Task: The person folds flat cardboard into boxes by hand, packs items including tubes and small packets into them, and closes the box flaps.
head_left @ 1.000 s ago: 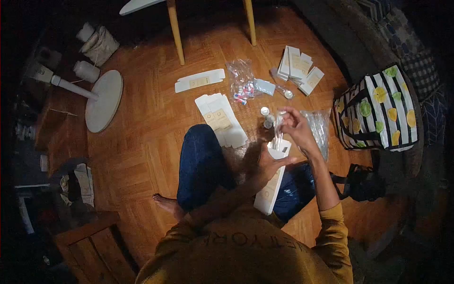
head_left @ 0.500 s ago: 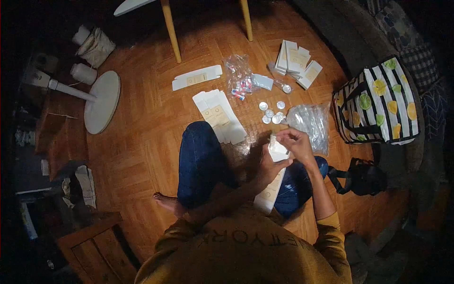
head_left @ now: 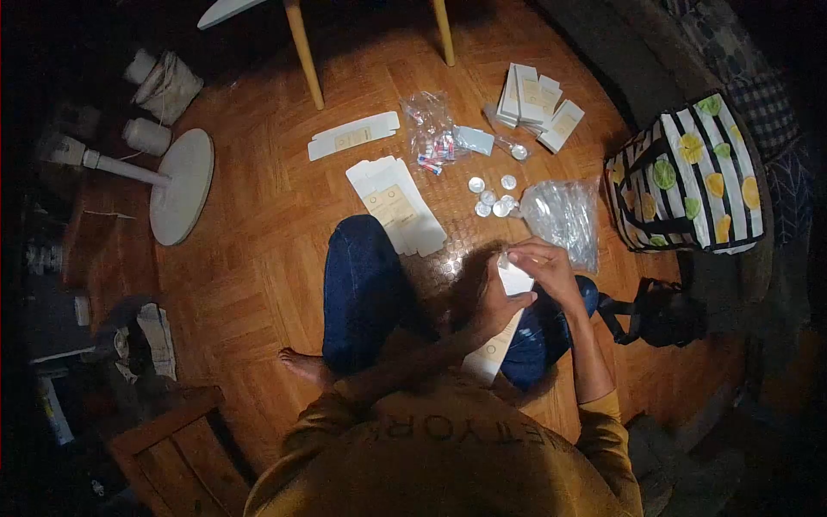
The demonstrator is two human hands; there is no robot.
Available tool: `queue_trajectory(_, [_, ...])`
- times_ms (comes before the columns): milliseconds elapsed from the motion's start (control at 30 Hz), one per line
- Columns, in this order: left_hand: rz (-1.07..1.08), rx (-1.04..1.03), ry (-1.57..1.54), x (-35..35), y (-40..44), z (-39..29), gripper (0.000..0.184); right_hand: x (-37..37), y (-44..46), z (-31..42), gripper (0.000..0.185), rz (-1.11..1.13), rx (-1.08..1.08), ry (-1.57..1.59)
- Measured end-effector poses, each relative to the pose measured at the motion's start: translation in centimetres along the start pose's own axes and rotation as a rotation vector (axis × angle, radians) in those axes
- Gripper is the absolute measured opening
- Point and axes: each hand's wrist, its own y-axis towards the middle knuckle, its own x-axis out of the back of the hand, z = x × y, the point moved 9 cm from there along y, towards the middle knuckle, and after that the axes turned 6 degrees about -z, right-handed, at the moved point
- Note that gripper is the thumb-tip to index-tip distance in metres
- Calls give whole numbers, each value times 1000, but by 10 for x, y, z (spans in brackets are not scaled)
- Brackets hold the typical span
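My left hand [head_left: 498, 303] is wrapped round a slim white and tan cardboard box [head_left: 494, 351], which slants over my right thigh. Its white upper end [head_left: 515, 280] shows between my hands. Fingers bent, my right hand [head_left: 550, 269] pinches at that end; a small pale or clear bit shows at its fingertips, too small to name. Beyond my hands lie several round silvery discs [head_left: 488, 198] and a clear plastic bag [head_left: 564, 215]. Flattened cartons [head_left: 398, 207] overlap in front of my left knee, and another flat carton [head_left: 355, 136] lies farther off.
Folded boxes [head_left: 532, 99] are piled at the far right, near a clear bag with red and blue small items [head_left: 435, 142] and a light blue packet [head_left: 474, 140]. A striped fruit-print bag [head_left: 689, 181] stands right, a black bag [head_left: 659, 319] below it. A white round stand base [head_left: 183, 188] is left.
My right hand has come down closer over the box's upper end, its fingers now against it. My left hand keeps its hold on the box. The whole view has shifted slightly.
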Motion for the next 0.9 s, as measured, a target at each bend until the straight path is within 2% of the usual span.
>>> queue_trajectory(67, [19, -23, -4, -2, 1, 10, 82, -5, -3, 0, 26, 30, 65, -53])
queue_trajectory(133, [30, -147, 119, -2, 2, -3, 87, 4, -7, 12, 24, -172, -34, 104])
queue_trajectory(167, [30, -144, 119, -3, 0, -4, 87, 5, -8, 14, 24, -172, -36, 104])
queue_trajectory(233, [2, -131, 328, -2, 0, -6, 91, -1, -8, 11, 23, -98, -83, -46])
queue_trajectory(367, [25, 33, 159, -2, -3, 2, 90, 2, -6, 4, 18, -82, 64, -215])
queue_trajectory(433, [-21, -40, 126, 1, -3, 1, 91, 7, -13, -17, 13, -221, -233, 141])
queue_trajectory(467, [-21, -37, 126, 0, -4, 4, 91, 8, -14, -16, 13, -220, -235, 141])
queue_trajectory(533, [-44, -64, 72, 0, -7, -9, 86, 1, -13, 9, 14, -69, 66, -309])
queue_trajectory(567, [-40, -63, 73, 1, -7, -12, 86, 4, -14, 1, 14, -73, 64, -308])
queue_trajectory(633, [-6, -53, 169, 0, -7, -10, 79, -8, -21, -35, 17, 76, -247, 165])
queue_trajectory(667, [-6, -51, 169, 1, -7, -9, 79, -7, -26, -40, 17, 77, -249, 166])
queue_trajectory(733, [-6, -121, 200, 2, -6, -10, 74, 16, -32, -4, 22, -221, 61, -7])
queue_trajectory(767, [-9, -119, 200, 3, -7, -7, 74, 7, -38, -5, 22, -217, 60, -7])
queue_trajectory(833, [-12, -128, 179, 6, -5, -13, 67, 21, -69, -33, 27, -641, -87, 314])
queue_trajectory(867, [-7, -126, 178, 7, -4, -15, 67, 14, -80, -39, 33, -630, -106, 247])
queue_trajectory(900, [30, -73, 175, 7, -4, -10, 53, 6, -83, -41, 31, -635, -127, 246])
